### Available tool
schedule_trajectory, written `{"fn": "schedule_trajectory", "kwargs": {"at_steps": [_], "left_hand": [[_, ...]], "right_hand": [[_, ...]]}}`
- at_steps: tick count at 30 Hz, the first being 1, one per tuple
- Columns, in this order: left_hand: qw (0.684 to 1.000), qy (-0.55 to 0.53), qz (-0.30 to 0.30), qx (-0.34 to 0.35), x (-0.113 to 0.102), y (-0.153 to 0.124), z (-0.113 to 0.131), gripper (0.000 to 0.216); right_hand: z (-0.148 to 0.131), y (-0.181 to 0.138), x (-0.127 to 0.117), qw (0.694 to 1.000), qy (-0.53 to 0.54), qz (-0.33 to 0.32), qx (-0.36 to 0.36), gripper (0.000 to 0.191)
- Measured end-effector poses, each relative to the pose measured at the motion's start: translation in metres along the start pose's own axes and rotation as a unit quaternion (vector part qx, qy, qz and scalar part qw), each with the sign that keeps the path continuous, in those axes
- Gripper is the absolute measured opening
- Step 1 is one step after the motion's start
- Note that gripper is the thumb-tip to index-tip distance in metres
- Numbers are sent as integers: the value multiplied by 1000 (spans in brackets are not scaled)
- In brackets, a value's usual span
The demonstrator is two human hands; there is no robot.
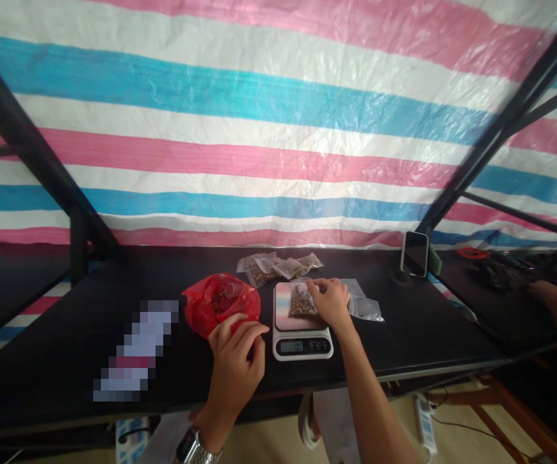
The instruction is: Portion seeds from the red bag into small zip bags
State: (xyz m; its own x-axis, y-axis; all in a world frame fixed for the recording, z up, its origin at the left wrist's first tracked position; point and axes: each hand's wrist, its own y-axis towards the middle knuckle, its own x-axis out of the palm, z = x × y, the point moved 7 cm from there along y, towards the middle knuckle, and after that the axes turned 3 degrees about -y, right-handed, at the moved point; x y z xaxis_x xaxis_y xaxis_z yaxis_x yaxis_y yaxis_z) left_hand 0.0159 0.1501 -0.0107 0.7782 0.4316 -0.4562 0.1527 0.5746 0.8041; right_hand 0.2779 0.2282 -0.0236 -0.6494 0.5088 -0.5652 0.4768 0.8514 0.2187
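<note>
A white kitchen scale (278,351) stands on the black table, its display showing what looks like 100. On its shiny plate lies a small clear plastic bag (301,308) of brown dried pieces. My right hand (331,299) is over the plate's right side, thumb and fingers closed at this bag's upper edge. Left of the scale sits an open red plastic bag (201,303) with brown contents and a small clear cup (233,290) inside. My left hand (237,351) hovers at the red bag's near edge, fingers bent and apart, apparently holding nothing.
Several filled clear bags (278,267) lie behind the scale. Flat clear bags (365,308) rest to its right. A phone-like device (414,253) stands at the back right. A blurred sheet (138,348) lies left. Another person's hand (556,299) shows far right.
</note>
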Motion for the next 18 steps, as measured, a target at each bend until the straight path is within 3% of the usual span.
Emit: {"fn": "schedule_trajectory", "kwargs": {"at_steps": [5,8,10,13,18], "left_hand": [[998,-22,49,-20,-6,4,0,22],[988,-83,84,-99,-2,18,-9,27],[968,-162,75,-176,10,31,-19,36],[927,-281,28,-245,34,49,-31,28],[921,-303,31,-243,39,60,-44,26]], "right_hand": [[-32,-13,7,990,83,-99,-61,38],[-58,-30,10,956,203,-188,-95,43],[-71,-38,11,928,287,-216,-101,41],[-75,-43,14,916,331,-208,-93,38],[-60,-40,27,936,306,-159,-79,35]]}}
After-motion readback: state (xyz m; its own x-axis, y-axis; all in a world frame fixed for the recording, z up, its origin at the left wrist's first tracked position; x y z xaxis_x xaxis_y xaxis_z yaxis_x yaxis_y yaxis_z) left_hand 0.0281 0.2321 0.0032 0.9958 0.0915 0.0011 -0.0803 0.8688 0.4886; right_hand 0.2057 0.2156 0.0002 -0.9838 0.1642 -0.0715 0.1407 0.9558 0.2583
